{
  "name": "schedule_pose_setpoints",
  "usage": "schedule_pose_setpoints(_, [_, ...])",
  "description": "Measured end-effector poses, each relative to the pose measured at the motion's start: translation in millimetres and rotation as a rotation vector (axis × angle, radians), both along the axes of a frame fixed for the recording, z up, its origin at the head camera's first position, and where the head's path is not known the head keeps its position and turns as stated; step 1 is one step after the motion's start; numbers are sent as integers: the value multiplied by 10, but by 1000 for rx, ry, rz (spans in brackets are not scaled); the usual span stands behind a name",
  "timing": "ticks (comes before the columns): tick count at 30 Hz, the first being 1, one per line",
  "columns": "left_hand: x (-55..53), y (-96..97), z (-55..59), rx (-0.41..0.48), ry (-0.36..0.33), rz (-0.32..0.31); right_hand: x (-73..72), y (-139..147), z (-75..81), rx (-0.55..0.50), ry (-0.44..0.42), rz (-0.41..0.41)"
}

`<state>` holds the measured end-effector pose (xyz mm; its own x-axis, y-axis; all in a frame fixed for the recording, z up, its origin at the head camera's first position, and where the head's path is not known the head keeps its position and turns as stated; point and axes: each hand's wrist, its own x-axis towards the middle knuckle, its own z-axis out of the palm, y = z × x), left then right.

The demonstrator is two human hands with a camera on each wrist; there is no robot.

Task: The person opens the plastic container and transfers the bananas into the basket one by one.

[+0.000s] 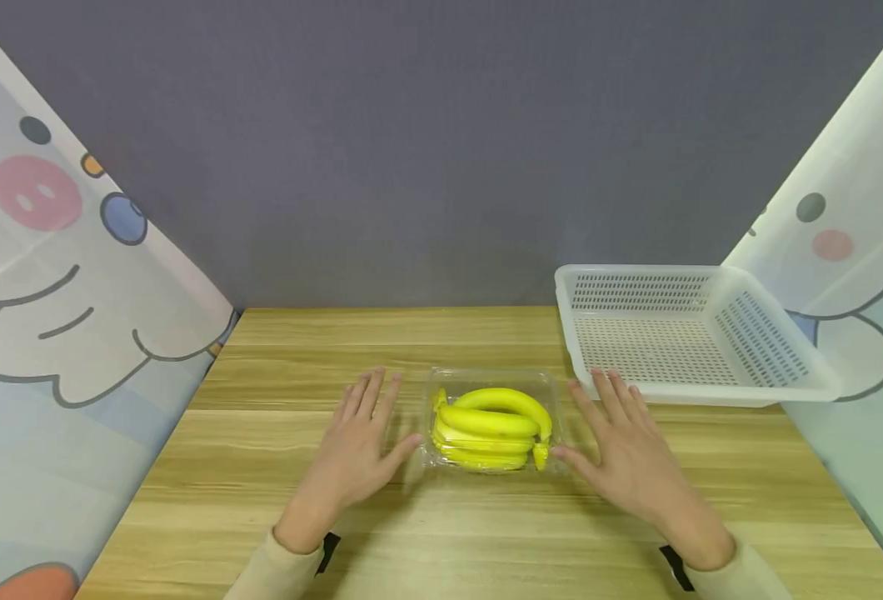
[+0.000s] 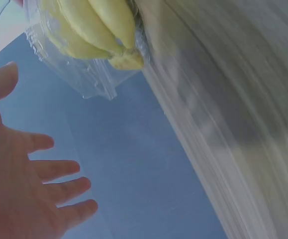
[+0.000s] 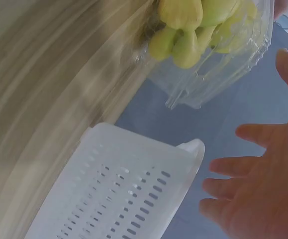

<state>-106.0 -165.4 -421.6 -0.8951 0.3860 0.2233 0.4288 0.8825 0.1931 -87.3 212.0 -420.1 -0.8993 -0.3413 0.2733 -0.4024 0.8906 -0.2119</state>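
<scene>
Yellow bananas [image 1: 490, 423] lie in a clear plastic container [image 1: 430, 387] on the wooden table, in the middle of the head view. To its left my left hand [image 1: 351, 450] is held with fingers extended and thumb pointing at the container's side. My right hand [image 1: 627, 454] mirrors it on the other side, fingers spread, its thumb tip close to the container's right edge. Both wrist views show straight fingers with nothing held, the left hand [image 2: 24, 184] and right hand [image 3: 268, 174] beside the bananas [image 2: 91, 30] in their container.
A white perforated plastic basket [image 1: 711, 392] stands at the table's back right, just beyond the right fingertips. Behind the wooden table [image 1: 486, 542] rises a grey wall [image 1: 411, 167]. Cartoon-printed sheets [image 1: 74, 275] flank both sides.
</scene>
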Motion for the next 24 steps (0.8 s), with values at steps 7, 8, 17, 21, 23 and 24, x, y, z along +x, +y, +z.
schedule_pose_setpoints(7, [8, 47, -63, 54, 19, -47, -14, -58, -18, -17, 47, 75])
schedule_pose_setpoints(8, [11, 52, -72, 61, 18, -52, -17, -65, -23, -16, 56, 85])
schedule_pose_setpoints(17, [41, 98, -91, 162, -74, -58, -22, -171, -40, -51, 43, 127])
schedule_pose_setpoints(21, [50, 104, -97, 219, -135, -58, -35, -222, -42, -49, 44, 157])
schedule_pose_setpoints(23, [50, 110, -102, 239, -161, -55, -43, -245, -46, -41, 55, 176])
schedule_pose_setpoints(24, [48, 114, -106, 247, -173, -55, -48, -256, -48, -38, 60, 185])
